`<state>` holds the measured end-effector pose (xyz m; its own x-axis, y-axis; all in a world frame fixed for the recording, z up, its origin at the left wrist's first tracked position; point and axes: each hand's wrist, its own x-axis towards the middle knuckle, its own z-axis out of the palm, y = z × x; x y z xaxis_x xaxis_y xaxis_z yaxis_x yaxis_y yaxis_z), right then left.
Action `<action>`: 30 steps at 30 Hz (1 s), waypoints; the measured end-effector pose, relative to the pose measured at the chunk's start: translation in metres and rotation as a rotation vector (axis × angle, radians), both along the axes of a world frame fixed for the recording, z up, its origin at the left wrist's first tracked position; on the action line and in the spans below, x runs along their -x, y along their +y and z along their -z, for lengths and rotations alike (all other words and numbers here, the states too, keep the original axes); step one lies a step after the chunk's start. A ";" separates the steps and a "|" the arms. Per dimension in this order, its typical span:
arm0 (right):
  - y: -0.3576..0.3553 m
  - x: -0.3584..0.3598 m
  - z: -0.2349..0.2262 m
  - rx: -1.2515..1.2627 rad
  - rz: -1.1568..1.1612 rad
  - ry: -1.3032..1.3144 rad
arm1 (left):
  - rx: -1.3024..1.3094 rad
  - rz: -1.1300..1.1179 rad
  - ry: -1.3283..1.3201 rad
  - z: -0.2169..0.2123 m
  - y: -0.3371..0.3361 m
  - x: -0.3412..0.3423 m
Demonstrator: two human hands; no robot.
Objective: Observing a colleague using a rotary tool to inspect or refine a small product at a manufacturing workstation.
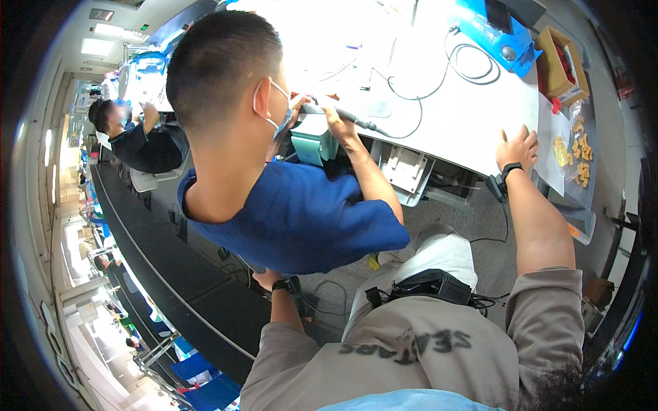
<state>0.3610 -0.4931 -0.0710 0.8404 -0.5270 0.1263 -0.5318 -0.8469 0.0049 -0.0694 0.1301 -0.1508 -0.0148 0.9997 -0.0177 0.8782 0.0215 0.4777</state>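
R hand (519, 147), fingers slightly spread, is resting on flat white tabletop (459, 123) ahead, nr R edge; L hand (267, 278) is hanging nr blue short-sleeved shirt (301, 216) of co-worker (219, 89), can't tell finger state.

Looks like a factory workshop, production-line type. Note white workbench (466, 123) with corded handheld tool (363, 124), blue bench unit (490, 38), cardboard box (574, 88), small tan parts (582, 148) alongside. See masked co-worker (295, 216) in blue top at the bench, another person (147, 147) seated at a farther station. Add long dark conveyor-like strip (157, 240), more people (122, 279) beyond, ceiling light panels (98, 46).
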 end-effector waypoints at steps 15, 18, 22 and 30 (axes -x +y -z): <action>-0.001 -0.001 0.001 0.015 0.003 0.009 | -0.049 -0.010 0.090 -0.003 -0.002 -0.003; 0.000 -0.001 0.000 0.011 0.004 0.017 | -0.052 -0.005 0.103 -0.003 0.000 -0.001; 0.001 -0.001 -0.001 0.003 0.001 0.016 | -0.043 -0.013 0.107 0.000 0.002 0.001; -0.003 -0.001 0.004 0.022 -0.001 0.004 | -0.020 -0.012 0.081 -0.002 -0.001 -0.002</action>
